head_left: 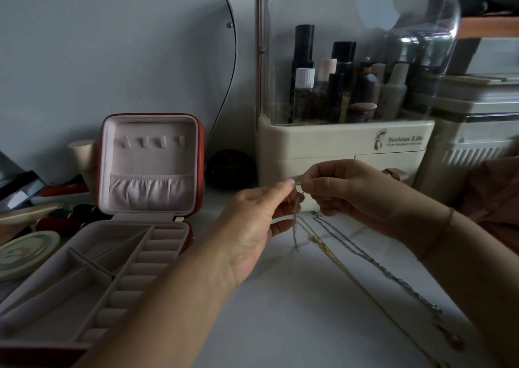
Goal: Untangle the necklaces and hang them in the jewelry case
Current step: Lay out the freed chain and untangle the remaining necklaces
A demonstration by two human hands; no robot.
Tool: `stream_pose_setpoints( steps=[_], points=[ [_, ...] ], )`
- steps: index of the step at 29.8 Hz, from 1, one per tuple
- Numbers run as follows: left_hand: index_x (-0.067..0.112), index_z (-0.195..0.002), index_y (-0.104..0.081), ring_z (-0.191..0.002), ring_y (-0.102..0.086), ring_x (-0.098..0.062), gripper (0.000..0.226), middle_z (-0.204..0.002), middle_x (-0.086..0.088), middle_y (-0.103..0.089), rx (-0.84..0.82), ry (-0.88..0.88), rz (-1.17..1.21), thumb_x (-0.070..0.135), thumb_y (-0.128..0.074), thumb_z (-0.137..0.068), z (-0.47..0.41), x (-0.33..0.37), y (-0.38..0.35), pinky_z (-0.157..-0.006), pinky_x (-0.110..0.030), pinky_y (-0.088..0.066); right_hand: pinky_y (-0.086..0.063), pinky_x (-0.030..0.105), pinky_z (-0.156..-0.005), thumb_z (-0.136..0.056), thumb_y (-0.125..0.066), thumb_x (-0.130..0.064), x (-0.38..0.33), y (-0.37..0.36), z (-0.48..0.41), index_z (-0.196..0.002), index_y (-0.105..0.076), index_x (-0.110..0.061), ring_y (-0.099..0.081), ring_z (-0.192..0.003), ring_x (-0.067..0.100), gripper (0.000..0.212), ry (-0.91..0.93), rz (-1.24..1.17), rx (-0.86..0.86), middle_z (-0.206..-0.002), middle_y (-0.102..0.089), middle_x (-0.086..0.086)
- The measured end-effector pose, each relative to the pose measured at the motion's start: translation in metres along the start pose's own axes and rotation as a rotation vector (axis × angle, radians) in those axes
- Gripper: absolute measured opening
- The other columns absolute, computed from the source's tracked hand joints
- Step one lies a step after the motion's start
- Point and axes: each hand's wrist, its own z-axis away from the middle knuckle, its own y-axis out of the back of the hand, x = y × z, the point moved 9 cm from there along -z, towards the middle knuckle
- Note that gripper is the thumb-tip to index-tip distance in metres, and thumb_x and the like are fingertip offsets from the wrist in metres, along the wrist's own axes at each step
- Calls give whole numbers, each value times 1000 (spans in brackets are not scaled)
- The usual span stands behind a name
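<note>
Left hand and right hand pinch necklace before cosmetics organizer.

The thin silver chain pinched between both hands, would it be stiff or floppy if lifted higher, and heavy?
Likely floppy: the thin silver chain hangs limp below the left hand and right hand. Probably light, since fingertip pinches hold it.
</note>
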Motion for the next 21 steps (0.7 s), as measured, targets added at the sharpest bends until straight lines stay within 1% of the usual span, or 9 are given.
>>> stream_pose_setpoints(
  steps=[2,4,7,10,12,14,16,18,21],
  points=[
    [16,-69,-67,-83,-67,-15,23,-84,-6,-72,1,3,14,30,-59,-87,-1,0,1,-70,-28,-47,-37,22,-54,-76,-72,-22,2,0,0,-76,-65,-11,-39,-56,10,13,-9,-46,-9,-59,-44,-2],
    [20,-58,-62,-78,-67,-14,30,-81,-5,-72,8,4,12,32,-60,-86,-2,1,2,-66,-27,-46,-36,23,-55,-75,-65,-22,3,0,-1,-73,-65,-14,-38,-56,10,9,-13,-101,-19,-60,-42,-2],
    [22,-52,-53,-70,-66,-11,37,-79,-4,-70,21,32,18,36,-60,-84,-1,1,3,-64,-24,-46,-36,23,-54,-76,-62,-20,1,-2,-1,-69,-64,-17,-37,-56,10,8,-13,-186,-37,-59,-42,-3],
    [23,-49,-46,-63,-63,-8,40,-79,-3,-64,28,54,65,42,-60,-82,-1,2,4,-62,-22,-45,-37,23,-54,-76,-59,-18,-1,-3,-1,-70,-61,-14,-38,-57,11,7,-3,-270,-47,-61,-45,-1],
    [23,-49,-47,-61,-63,-7,41,-76,-1,-65,42,60,67,44,-60,-81,-2,2,6,-61,-22,-45,-41,23,-56,-76,-58,-17,-1,-3,-1,-73,-59,-11,-43,-59,12,8,1,-304,-51,-66,-51,3],
    [23,-53,-48,-58,-63,-7,38,-70,1,-67,63,71,83,44,-60,-82,-2,1,8,-60,-22,-45,-47,23,-58,-77,-58,-16,-2,-2,-1,-74,-60,-9,-48,-61,12,8,6,-344,-50,-72,-59,6],
    [21,-58,-48,-55,-63,-6,35,-67,1,-68,69,79,119,42,-59,-84,-1,1,9,-61,-22,-46,-50,22,-61,-77,-58,-14,-3,-1,-1,-71,-63,-10,-52,-62,10,8,16,-397,-51,-81,-65,9],
    [21,-62,-48,-56,-65,-7,32,-66,1,-69,58,74,153,40,-59,-85,0,2,8,-62,-22,-47,-51,22,-62,-76,-59,-12,-5,-1,-1,-66,-63,-12,-53,-62,10,11,24,-448,-56,-87,-68,12],
    [21,-64,-48,-56,-64,-7,30,-63,2,-67,61,46,198,40,-60,-84,0,5,8,-63,-22,-47,-49,21,-58,-77,-57,-11,-7,-1,-1,-62,-63,-14,-50,-58,9,16,36,-486,-65,-87,-68,13]
  ],
)
